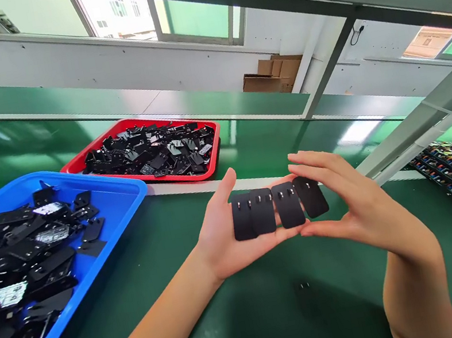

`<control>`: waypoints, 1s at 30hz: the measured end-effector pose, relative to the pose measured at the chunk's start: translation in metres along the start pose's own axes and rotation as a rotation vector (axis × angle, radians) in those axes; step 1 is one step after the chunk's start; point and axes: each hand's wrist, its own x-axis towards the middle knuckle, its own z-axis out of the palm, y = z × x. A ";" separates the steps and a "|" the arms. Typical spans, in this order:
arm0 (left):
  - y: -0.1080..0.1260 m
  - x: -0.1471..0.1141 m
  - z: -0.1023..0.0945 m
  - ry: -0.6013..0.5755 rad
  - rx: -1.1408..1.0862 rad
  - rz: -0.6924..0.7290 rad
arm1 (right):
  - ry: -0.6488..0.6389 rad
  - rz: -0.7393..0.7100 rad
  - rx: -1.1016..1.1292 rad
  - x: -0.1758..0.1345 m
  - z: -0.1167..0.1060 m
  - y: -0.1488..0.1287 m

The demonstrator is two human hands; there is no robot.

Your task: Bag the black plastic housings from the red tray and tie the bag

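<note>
Holding four black plates (279, 207) fanned in row, above green surface (252, 316), right of blue tray (117, 197); left hand (220, 237) cradles two, right hand (345, 200) pinches others; look thin, stiff, light, likely slick; grip edges.

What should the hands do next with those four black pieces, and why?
Probably square the four black plates into one tidy stack. They sit fanned out in a row, overlapping, pinched between the left hand and the right hand above the green table. Spread like that, they look easy to drop, and the rightmost one tilts away from the others.
</note>
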 end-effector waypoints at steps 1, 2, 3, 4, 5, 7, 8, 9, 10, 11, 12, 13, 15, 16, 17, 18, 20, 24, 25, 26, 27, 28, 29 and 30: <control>-0.001 -0.001 0.001 -0.014 -0.015 -0.004 | 0.011 -0.007 -0.002 0.000 -0.001 -0.002; -0.002 -0.002 0.003 -0.027 -0.028 -0.009 | 0.020 -0.014 -0.011 -0.001 -0.002 -0.004; -0.002 -0.003 0.004 -0.034 -0.038 -0.013 | 0.031 -0.023 -0.026 -0.001 -0.003 -0.007; -0.003 -0.003 0.005 -0.035 -0.043 -0.017 | 0.042 -0.031 -0.045 -0.002 -0.004 -0.009; -0.004 -0.004 0.006 -0.028 -0.045 -0.021 | 0.054 -0.039 -0.064 -0.003 -0.005 -0.011; -0.006 -0.004 0.008 -0.005 -0.044 -0.028 | 0.072 -0.054 -0.098 -0.004 -0.004 -0.015; -0.006 -0.004 0.009 0.008 -0.045 -0.030 | 0.074 -0.056 -0.113 -0.004 -0.004 -0.015; -0.007 -0.005 0.010 0.019 -0.046 -0.031 | 0.072 -0.055 -0.127 -0.004 -0.003 -0.016; -0.007 -0.005 0.010 0.026 -0.045 -0.030 | 0.064 -0.051 -0.137 -0.004 -0.003 -0.016; -0.007 -0.005 0.010 0.030 -0.041 -0.028 | 0.052 -0.047 -0.141 -0.004 -0.003 -0.016; -0.007 -0.006 0.010 0.031 -0.034 -0.025 | 0.038 -0.043 -0.139 -0.005 -0.004 -0.015; -0.007 -0.006 0.009 0.029 -0.025 -0.022 | 0.023 -0.037 -0.130 -0.006 -0.005 -0.015; -0.006 -0.007 0.009 0.009 -0.005 -0.020 | -0.007 -0.023 -0.101 -0.008 -0.009 -0.014; -0.005 -0.008 0.008 -0.007 0.003 -0.021 | -0.018 -0.014 -0.088 -0.010 -0.012 -0.014; -0.005 -0.008 0.008 -0.025 0.011 -0.023 | -0.023 -0.007 -0.078 -0.012 -0.014 -0.015; -0.005 -0.008 0.008 -0.042 0.017 -0.027 | -0.023 -0.002 -0.075 -0.013 -0.017 -0.015; -0.005 -0.008 0.009 -0.067 0.026 -0.037 | -0.010 -0.004 -0.084 -0.016 -0.020 -0.016; -0.007 -0.009 0.011 -0.107 0.036 -0.049 | 0.022 -0.017 -0.129 -0.017 -0.021 -0.018; -0.007 -0.010 0.011 -0.117 0.041 -0.048 | 0.037 -0.019 -0.141 -0.016 -0.020 -0.018; -0.007 -0.010 0.011 -0.121 0.046 -0.047 | 0.057 -0.022 -0.158 -0.016 -0.019 -0.018; -0.007 -0.010 0.012 -0.117 0.051 -0.042 | 0.082 -0.025 -0.181 -0.015 -0.017 -0.018; -0.007 -0.010 0.012 -0.105 0.053 -0.034 | 0.105 -0.027 -0.207 -0.014 -0.016 -0.018; -0.007 -0.011 0.012 -0.085 0.054 -0.026 | 0.125 -0.030 -0.231 -0.013 -0.014 -0.018; -0.007 -0.011 0.013 -0.061 0.055 -0.017 | 0.136 -0.033 -0.249 -0.012 -0.012 -0.017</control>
